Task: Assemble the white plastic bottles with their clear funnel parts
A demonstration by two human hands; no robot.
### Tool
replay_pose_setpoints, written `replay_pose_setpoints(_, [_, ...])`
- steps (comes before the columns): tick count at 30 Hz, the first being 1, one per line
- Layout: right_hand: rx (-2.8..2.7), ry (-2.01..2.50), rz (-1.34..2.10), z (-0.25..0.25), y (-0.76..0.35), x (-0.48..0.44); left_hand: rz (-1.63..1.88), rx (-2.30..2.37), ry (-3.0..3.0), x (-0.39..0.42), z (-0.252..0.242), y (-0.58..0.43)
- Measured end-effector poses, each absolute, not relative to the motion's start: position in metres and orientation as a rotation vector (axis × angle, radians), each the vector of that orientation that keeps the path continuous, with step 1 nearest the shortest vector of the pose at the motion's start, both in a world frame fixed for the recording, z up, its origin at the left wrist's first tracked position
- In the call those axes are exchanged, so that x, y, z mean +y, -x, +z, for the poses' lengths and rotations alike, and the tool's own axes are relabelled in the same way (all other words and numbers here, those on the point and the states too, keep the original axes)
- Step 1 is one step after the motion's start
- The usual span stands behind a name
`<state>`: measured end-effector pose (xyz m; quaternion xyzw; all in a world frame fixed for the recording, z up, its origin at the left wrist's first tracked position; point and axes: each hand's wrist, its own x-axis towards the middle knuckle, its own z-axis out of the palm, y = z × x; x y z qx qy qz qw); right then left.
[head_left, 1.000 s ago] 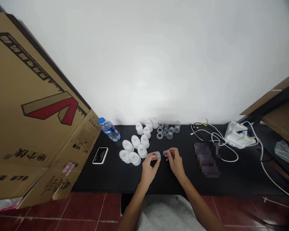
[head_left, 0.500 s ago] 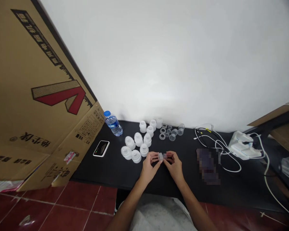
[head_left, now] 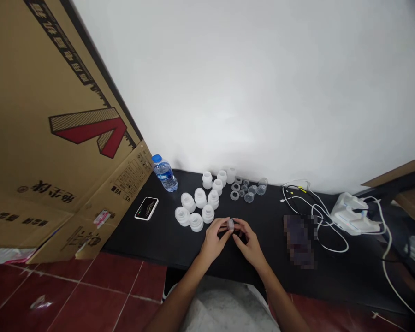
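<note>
One clear piece (head_left: pixel 231 224) sits pinched in the left hand (head_left: pixel 212 241), the right hand (head_left: pixel 250 244) curled beside it, grip unclear, apparently a fitting step wanting even pressure next.

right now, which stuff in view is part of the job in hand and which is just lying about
Seemingly part of the job:
clear piece in the left hand, right hand beside it
clear rings and clear cups
white plastic pieces, probably

Seemingly just lying about:
water bottle
white-edged device
white dock
cardboard box
</note>
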<state>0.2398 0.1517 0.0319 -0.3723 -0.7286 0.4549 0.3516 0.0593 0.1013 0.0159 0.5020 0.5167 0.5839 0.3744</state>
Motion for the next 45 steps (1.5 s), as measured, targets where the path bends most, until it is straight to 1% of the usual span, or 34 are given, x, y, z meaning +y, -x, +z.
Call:
replay_pose_setpoints(12, [-1.905, 0.905, 1.363, 0.046, -0.241, 0.155, 1.476, 1.347, -1.357, 0.099, 0.016, -0.059])
replay_pose_setpoints(29, [-1.694, 0.869, 1.611, 0.037, -0.242, 0.148, 1.446, 1.299, -1.272, 0.101, 0.018, -0.058])
replay_pose_setpoints(36, [-1.692, 0.850, 1.699, 0.038, -0.242, 0.158, 1.422, 1.276, -1.291, 0.098, 0.021, -0.059])
replay_pose_setpoints(45, [-1.655, 0.858, 1.660, 0.041, -0.240, 0.151, 1.477, 1.279, -1.262, 0.102, 0.016, -0.059])
